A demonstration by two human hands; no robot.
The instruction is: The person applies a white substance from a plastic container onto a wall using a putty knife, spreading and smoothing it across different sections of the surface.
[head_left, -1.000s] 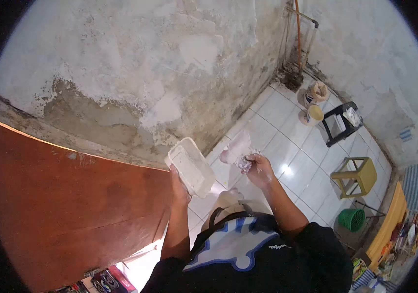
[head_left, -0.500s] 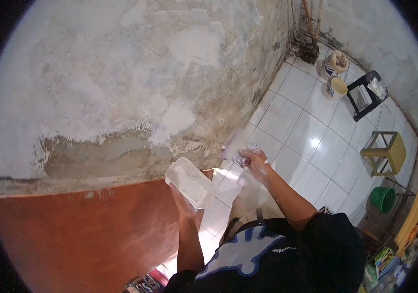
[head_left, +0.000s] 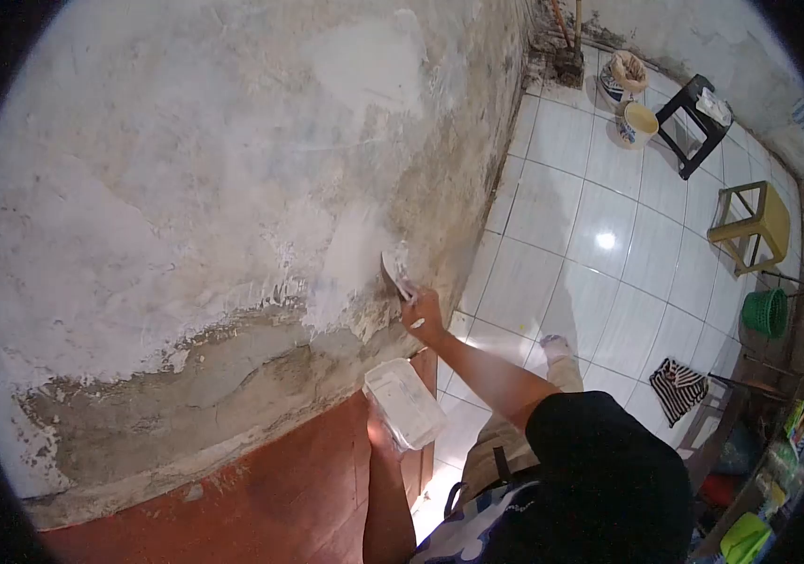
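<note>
My right hand (head_left: pixel 424 315) is closed around the handle of a putty knife (head_left: pixel 396 276), whose blade is at the wall (head_left: pixel 186 179) beside a smooth white patch. White smears mark the fingers. Lower down, my left hand (head_left: pixel 380 430) supports a white rectangular plastic tub (head_left: pixel 433 434) from its side and underneath. Inside the tub is a whitish coating. The wall is rough and patchy, with white filler above and a bare grey-brown band (head_left: pixel 167 404) where the surface has flaked off.
Below the band, the wall is reddish-brown (head_left: pixel 261 479). White floor tiles (head_left: pixel 543 216) stretch to the right. On them are a black stool (head_left: pixel 693 122), an olive stool (head_left: pixel 755 226), a yellowish bucket (head_left: pixel 640 122), a green basket (head_left: pixel 765 313) and a striped cloth (head_left: pixel 678 388).
My right hand has brought the putty knife from over the floor up to the wall. My left hand still holds the tub, and the view has shifted.
</note>
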